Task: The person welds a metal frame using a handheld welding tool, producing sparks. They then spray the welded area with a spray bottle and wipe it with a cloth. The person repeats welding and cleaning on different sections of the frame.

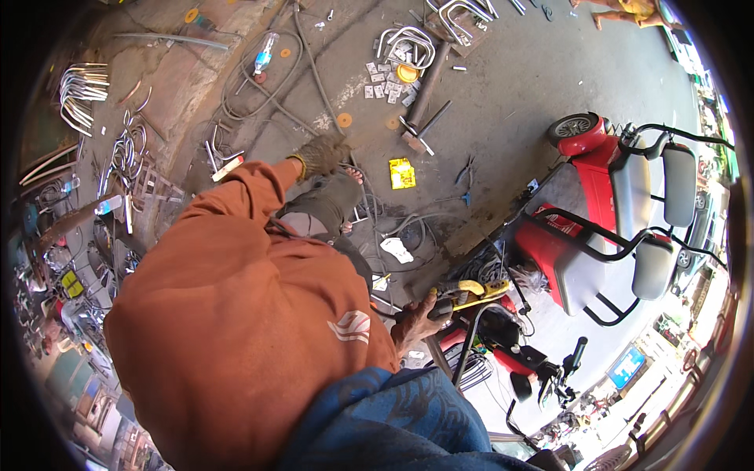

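Observation:
My left hand [320,155], in a dirty work glove, reaches out over the ground beside my foot. Its fingers look curled down, and what they hold, if anything, is hidden. A thin metal piece and a cable lie close under it. My bare right hand [418,323] is closed around the dark handle of a black-and-yellow tool [488,293], whose exact kind is not plain. That tool is next to the metal frame of a red vehicle. My dark-trousered knees [328,202] are bent between the two hands.
Cables [310,67] wind across the ground. A yellow packet [402,173], pliers [466,174] and a T-shaped metal piece [422,135] lie ahead. Bent tubes [406,45] and small plates [387,85] lie farther off. A red vehicle [585,204] stands right; scrap metal [129,153] lies left.

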Available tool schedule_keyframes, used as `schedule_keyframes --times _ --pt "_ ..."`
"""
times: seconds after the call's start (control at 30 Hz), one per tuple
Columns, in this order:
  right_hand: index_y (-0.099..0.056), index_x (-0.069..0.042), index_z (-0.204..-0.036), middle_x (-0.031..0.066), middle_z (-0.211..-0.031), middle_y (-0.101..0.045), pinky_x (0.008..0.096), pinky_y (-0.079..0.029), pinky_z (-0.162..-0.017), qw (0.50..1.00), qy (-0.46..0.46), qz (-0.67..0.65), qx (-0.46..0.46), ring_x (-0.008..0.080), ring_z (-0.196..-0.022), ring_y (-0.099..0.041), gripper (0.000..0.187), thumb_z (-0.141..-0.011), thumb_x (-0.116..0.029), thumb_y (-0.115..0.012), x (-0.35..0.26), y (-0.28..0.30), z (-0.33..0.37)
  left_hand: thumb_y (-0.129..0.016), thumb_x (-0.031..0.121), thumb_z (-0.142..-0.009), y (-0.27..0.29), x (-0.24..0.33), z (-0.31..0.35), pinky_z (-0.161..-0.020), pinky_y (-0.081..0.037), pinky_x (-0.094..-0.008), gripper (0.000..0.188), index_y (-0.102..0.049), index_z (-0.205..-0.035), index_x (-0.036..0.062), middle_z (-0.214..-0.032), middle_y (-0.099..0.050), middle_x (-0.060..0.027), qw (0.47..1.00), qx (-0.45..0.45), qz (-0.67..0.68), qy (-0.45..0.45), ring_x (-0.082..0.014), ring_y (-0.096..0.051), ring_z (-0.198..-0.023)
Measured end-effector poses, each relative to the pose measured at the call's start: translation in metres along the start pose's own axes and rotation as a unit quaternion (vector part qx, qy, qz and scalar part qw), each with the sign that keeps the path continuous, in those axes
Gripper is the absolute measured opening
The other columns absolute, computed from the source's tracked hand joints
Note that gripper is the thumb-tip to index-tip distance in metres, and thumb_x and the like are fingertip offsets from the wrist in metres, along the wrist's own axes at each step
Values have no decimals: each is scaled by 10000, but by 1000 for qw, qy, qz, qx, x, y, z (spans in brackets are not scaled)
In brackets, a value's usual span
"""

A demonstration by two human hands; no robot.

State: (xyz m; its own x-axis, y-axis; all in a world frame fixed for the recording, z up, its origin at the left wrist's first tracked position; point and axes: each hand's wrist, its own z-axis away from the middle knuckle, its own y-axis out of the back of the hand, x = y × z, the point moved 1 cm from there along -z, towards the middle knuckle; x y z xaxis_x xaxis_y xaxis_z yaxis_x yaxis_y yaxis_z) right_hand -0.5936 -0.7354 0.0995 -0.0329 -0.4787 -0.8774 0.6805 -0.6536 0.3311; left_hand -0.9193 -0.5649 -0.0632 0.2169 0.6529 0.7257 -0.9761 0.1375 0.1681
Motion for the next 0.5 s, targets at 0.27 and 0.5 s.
schedule_keyframes --times 0.27,0.5 --pt "-436 60 -1310 63 -871 -541 269 -369 -472 999 36 -5 2 123 -593 -465 753 -864 -412 -818 58 31 -6 -598 395 -961 114 -76 13 -861 -524 -444 449 -647 -1209 24 -1089 -688 -241 920 170 -306 -178 -373 -672 -987" --pt "-529 14 -1185 26 -802 -505 252 -380 -437 990 -39 -85 102 94 -558 -458 604 -882 -427 -808 81 10 15 -591 406 -961 187 -23 -20 -841 -524 -445 438 -687 -1155 25 -966 -714 -217 938 221 -247 -104 -362 -686 -920"
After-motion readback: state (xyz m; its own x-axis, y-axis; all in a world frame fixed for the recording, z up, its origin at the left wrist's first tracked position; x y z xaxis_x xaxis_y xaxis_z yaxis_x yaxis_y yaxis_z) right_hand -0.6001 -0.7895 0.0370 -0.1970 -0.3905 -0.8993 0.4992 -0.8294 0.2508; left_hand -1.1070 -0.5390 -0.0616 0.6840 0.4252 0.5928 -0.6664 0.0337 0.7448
